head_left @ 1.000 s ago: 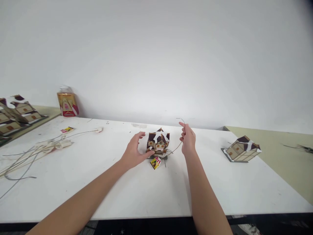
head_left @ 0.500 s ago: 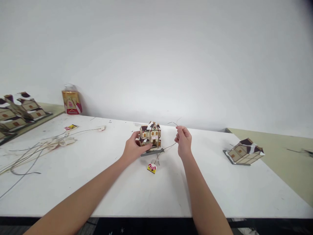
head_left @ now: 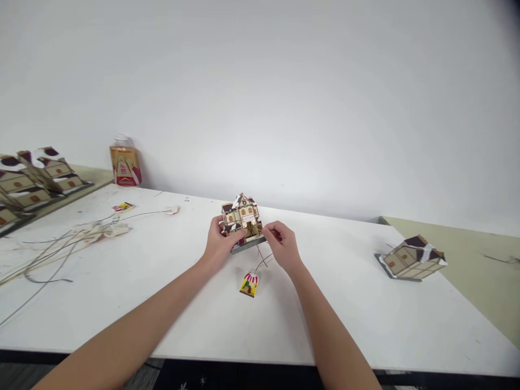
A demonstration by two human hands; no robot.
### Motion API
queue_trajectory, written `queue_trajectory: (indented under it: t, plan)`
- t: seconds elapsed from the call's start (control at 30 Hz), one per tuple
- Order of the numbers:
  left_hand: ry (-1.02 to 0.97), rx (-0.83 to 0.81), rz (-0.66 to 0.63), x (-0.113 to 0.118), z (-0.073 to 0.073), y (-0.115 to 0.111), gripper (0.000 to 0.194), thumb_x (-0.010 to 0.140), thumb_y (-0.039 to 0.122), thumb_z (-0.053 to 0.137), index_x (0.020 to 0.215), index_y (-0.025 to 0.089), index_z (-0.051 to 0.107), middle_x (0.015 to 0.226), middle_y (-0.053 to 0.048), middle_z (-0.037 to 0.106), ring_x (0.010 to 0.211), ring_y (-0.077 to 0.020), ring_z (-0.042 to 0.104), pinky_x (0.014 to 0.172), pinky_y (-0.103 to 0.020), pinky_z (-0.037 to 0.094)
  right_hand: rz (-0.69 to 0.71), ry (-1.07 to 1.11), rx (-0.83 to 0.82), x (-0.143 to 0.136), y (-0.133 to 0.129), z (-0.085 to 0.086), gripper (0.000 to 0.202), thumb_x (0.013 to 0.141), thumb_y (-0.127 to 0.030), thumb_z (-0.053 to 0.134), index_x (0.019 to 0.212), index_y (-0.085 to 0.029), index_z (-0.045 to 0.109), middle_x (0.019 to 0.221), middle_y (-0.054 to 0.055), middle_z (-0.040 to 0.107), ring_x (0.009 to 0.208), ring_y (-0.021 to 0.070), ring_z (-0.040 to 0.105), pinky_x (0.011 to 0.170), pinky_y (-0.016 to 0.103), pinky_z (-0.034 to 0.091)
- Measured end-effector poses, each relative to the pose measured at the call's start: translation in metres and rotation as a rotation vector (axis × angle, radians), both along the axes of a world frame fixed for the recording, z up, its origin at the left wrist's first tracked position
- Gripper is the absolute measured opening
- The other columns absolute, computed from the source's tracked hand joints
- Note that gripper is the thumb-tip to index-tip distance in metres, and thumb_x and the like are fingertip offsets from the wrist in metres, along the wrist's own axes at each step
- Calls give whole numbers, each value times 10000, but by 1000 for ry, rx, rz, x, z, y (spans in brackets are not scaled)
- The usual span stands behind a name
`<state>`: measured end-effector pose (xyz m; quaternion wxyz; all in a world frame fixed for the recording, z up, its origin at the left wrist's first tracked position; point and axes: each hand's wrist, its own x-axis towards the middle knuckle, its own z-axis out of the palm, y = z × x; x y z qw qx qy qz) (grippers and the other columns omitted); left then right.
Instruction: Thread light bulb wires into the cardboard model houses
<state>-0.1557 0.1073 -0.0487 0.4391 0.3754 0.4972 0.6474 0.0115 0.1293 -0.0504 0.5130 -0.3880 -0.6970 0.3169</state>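
Cream model house (head_left: 246, 214), partly covered by the left hand (head_left: 219, 241) gripping it; right hand (head_left: 283, 245) alongside, its grip too obscured to tell.

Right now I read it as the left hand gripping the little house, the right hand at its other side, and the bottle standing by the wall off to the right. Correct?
Not quite: the head view shows the bottle by the wall off to the left. The left hand does grip the little house, with the right hand at its other side.
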Motion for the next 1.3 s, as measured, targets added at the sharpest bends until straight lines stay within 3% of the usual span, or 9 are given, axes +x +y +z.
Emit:
queue_trajectory:
  t: [0.2, 0.33, 0.67, 0.83, 0.97, 1.1, 1.3]
  plan:
    - [178, 96, 30, 3, 0, -5, 671, 550, 273, 807, 1093, 216, 417, 1060, -49, 599, 872, -193, 635, 726, -311, 528, -197, -387, 255, 0, -5, 1, 152, 843, -277, 496, 788, -196, 613, 748, 5, 579, 622, 101, 487, 573, 214, 358]
    - [276, 148, 57, 2, -2, -7, 702, 560, 286, 806, 1132, 223, 405, 1099, -62, 588, 946, -216, 618, 751, -317, 519, -263, -506, 369, -1, -10, 1, 151, 870, -263, 484, 831, -201, 616, 761, 5, 590, 631, 90, 522, 544, 199, 339]
    - [302, 139, 66, 1, -2, -8, 700, 551, 300, 806, 1131, 218, 422, 1079, -59, 601, 922, -220, 626, 745, -334, 525, -82, -673, 434, -1, -13, 2, 222, 914, -206, 404, 931, -220, 625, 852, 12, 601, 719, 98, 550, 568, 205, 353]
    - [286, 99, 36, -2, 0, -9, 655, 563, 318, 805, 1102, 223, 444, 1055, -48, 617, 904, -217, 634, 742, -326, 519, -6, -747, 423, -1, -18, 9, 275, 815, -154, 427, 1003, -232, 611, 931, 19, 582, 747, 117, 543, 572, 226, 363]
    - [200, 53, 18, -2, 3, -11, 647, 569, 317, 804, 1105, 229, 452, 1043, -50, 624, 887, -214, 642, 742, -325, 521, -23, -809, 435, -5, -22, 10, 375, 675, -190, 506, 1034, -240, 600, 961, 27, 566, 697, 129, 523, 533, 238, 355]
    - [156, 7, 3, 0, 2, -10, 651, 550, 290, 813, 1094, 220, 463, 1040, -57, 624, 891, -216, 642, 756, -329, 519, -66, -857, 486, -7, -20, 7, 259, 674, -227, 535, 923, -231, 605, 944, 29, 564, 632, 117, 493, 485, 238, 313]
    - [73, -54, -43, 3, 0, -9, 641, 567, 291, 804, 1109, 208, 473, 1026, -64, 625, 868, -199, 640, 742, -315, 522, -104, -896, 608, -6, -13, 1, 262, 650, -100, 509, 877, -204, 587, 954, 33, 564, 641, 106, 479, 462, 236, 264]
